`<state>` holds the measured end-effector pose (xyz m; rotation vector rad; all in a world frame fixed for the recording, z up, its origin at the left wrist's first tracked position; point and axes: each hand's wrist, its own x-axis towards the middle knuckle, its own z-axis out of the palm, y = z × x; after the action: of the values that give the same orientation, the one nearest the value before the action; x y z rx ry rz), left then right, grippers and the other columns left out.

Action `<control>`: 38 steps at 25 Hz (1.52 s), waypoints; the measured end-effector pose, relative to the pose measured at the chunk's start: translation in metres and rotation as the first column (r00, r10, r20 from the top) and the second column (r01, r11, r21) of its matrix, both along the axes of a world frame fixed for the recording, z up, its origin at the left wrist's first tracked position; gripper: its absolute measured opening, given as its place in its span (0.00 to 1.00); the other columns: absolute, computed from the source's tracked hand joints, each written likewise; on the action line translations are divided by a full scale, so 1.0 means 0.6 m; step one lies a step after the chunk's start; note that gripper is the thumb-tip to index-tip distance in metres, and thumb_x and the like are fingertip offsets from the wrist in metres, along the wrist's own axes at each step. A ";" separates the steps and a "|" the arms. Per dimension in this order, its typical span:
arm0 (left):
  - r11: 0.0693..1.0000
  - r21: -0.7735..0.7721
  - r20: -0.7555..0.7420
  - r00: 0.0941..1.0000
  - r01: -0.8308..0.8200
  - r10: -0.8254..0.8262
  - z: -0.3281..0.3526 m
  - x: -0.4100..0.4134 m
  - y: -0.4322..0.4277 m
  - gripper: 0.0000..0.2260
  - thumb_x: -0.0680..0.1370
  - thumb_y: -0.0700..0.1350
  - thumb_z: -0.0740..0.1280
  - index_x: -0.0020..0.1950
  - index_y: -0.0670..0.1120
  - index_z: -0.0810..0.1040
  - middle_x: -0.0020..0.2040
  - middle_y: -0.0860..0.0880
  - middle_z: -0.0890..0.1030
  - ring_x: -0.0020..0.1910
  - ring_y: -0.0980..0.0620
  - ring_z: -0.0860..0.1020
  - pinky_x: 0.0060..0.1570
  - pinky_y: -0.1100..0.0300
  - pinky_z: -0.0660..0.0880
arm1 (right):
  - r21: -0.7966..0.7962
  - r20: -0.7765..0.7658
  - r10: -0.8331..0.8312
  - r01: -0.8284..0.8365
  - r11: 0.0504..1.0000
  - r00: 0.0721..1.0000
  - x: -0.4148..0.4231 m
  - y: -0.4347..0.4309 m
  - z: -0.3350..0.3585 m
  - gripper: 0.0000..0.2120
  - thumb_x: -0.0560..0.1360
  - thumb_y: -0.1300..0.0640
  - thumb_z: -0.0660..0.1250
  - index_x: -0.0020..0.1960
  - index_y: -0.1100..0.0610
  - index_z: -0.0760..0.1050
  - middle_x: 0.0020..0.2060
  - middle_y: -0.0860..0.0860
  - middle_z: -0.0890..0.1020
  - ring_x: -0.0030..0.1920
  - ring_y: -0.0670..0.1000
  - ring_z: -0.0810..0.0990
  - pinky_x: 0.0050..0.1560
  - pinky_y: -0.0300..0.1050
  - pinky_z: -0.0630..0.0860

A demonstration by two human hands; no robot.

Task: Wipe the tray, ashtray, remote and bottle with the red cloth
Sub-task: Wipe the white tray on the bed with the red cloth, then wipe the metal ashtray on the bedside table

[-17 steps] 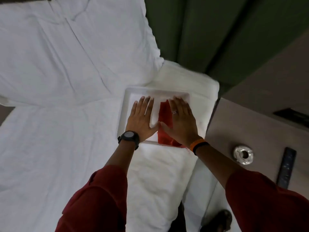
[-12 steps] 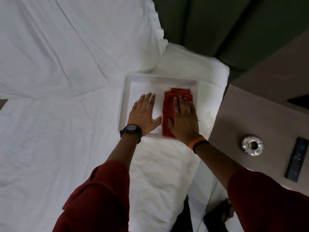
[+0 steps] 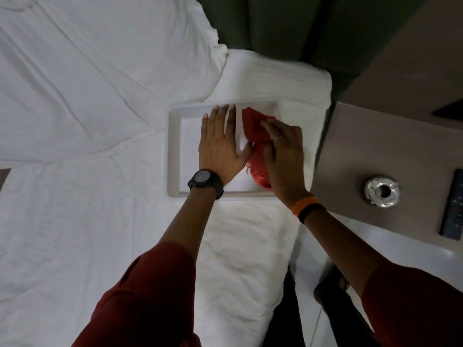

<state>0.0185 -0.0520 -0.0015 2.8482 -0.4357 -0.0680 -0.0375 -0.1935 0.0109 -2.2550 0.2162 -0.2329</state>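
Observation:
A white rectangular tray [image 3: 175, 156] lies on the bed. My left hand [image 3: 220, 146] rests flat inside it, fingers spread, holding nothing. Beside it my right hand [image 3: 283, 151] has its fingers curled into the red cloth [image 3: 255, 126], which is bunched up on the tray's right half. A shiny round ashtray [image 3: 380, 190] and a dark remote [image 3: 453, 206] sit on the brown bedside table at the right. No bottle is in view.
White bedding [image 3: 87, 96] covers the left and lower part of the view, with a folded white towel [image 3: 295, 78] under the tray's far side. The brown bedside table [image 3: 363, 146] stands to the right. A green headboard [image 3: 288, 26] is behind.
The red cloth lay flat and folded under my right palm; now my right fingers have gathered it into a crumpled bunch. My left hand stays pressed on the tray.

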 end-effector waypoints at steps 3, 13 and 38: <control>0.991 -0.120 0.069 0.997 0.051 -0.043 0.032 -0.006 -0.106 0.37 0.77 0.62 0.62 0.79 0.42 0.60 0.78 0.41 0.66 0.79 0.40 0.61 0.80 0.42 0.55 | 0.129 0.036 -0.176 0.170 0.977 0.984 -0.054 -0.113 0.037 0.21 0.80 0.61 0.61 0.72 0.52 0.70 0.66 0.53 0.74 0.64 0.44 0.71 0.68 0.28 0.67; 0.881 -0.107 -0.312 0.825 0.461 -0.470 -0.203 -0.186 -0.450 0.35 0.77 0.45 0.70 0.78 0.36 0.58 0.78 0.37 0.63 0.80 0.37 0.58 0.80 0.46 0.58 | 0.234 -0.342 -0.659 0.740 0.631 0.670 -0.323 -0.445 -0.197 0.21 0.77 0.68 0.59 0.68 0.55 0.72 0.66 0.57 0.75 0.63 0.56 0.77 0.67 0.60 0.76; 0.791 -0.308 -0.504 0.615 0.528 -0.607 -0.400 -0.142 -0.605 0.61 0.62 0.53 0.84 0.81 0.42 0.46 0.78 0.46 0.67 0.77 0.44 0.65 0.76 0.53 0.63 | -0.236 -0.186 -0.235 0.188 0.953 0.954 -0.412 -0.493 -0.448 0.21 0.83 0.58 0.59 0.75 0.60 0.66 0.76 0.58 0.68 0.78 0.58 0.62 0.79 0.61 0.60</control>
<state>-0.0667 -0.4149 -0.2413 2.2579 -1.1262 -0.9689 -0.2850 -0.4894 -0.2577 -2.4740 0.5750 -0.1328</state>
